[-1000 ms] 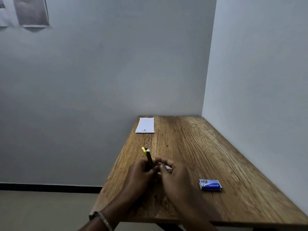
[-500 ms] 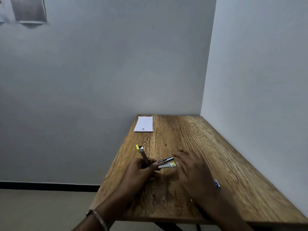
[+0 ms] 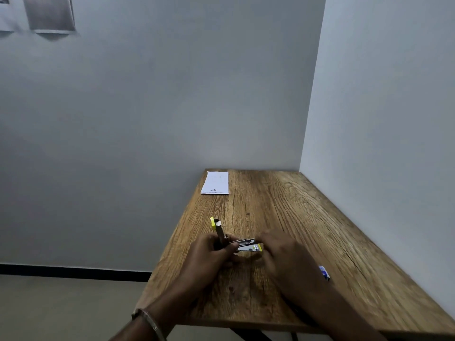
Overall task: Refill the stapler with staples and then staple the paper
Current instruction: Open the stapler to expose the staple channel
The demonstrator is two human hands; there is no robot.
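Right hand back at opened stapler, near table left edge.

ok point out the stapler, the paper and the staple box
stapler [image 3: 246, 244], head view, on its lower metal part between the hands
paper [image 3: 216, 183], head view, middle of the white sheet
staple box [image 3: 324, 273], head view, visible blue corner

A wooden worktop fills the corner where two pale walls meet. High on the wall to the worktop's left hang two grey sheets. Below that wall runs a black skirting strip above a beige floor.
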